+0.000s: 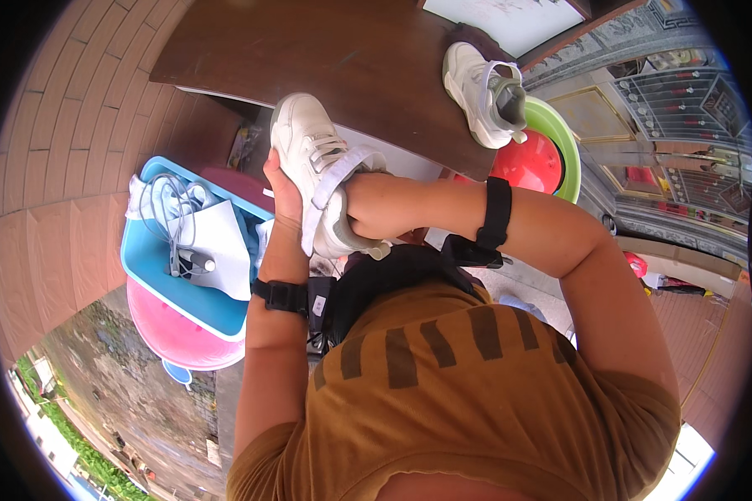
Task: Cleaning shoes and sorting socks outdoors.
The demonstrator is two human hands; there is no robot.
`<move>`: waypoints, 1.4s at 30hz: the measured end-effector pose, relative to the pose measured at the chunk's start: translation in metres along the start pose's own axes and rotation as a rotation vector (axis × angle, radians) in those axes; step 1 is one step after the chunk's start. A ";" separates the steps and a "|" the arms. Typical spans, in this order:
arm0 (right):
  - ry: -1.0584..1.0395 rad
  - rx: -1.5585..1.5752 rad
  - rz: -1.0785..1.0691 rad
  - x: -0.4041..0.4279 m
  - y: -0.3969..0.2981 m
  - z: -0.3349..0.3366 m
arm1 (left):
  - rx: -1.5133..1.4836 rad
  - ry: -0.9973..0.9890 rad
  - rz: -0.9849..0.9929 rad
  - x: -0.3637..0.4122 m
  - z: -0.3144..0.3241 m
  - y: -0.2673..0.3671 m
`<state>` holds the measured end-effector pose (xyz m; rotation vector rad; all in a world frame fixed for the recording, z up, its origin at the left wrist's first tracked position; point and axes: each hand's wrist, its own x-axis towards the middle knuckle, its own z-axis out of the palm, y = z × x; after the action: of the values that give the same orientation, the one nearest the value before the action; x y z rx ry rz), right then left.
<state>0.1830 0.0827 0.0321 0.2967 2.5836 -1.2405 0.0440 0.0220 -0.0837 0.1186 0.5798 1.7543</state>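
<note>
A white sneaker (310, 134) with a hook-and-loop strap (344, 175) is held up at the near edge of a dark brown tabletop (351, 81). My left hand (283, 188) grips it from the left side, thumb along the shoe's outer side. My right hand (365, 203) reaches into its opening; the fingers are hidden inside the shoe. The strap hangs loose across the shoe's upper. Further right, a matching white sneaker (476, 94) stands at the table's right edge, its strap raised in a loop.
Left of my left forearm, a blue plastic basin (136, 241) holds cloth, grey cable and white paper, above a pink basin (163, 335). A green basin (567, 144) with a red round object (529, 164) is beyond the table's right edge. A framed white panel (507, 22) lies at the back.
</note>
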 end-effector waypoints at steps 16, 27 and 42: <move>0.674 -0.684 -0.102 0.008 0.007 -0.016 | -0.171 0.011 0.024 -0.008 0.010 -0.002; 0.844 -0.146 -0.079 0.000 -0.016 -0.068 | 0.352 0.074 0.032 -0.038 0.086 0.009; -0.111 -0.082 0.059 -0.003 0.000 -0.025 | 0.073 0.036 0.054 0.000 0.014 0.001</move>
<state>0.1823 0.1018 0.0479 0.2772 2.5049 -1.0965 0.0486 0.0267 -0.0715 0.1553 0.6732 1.7912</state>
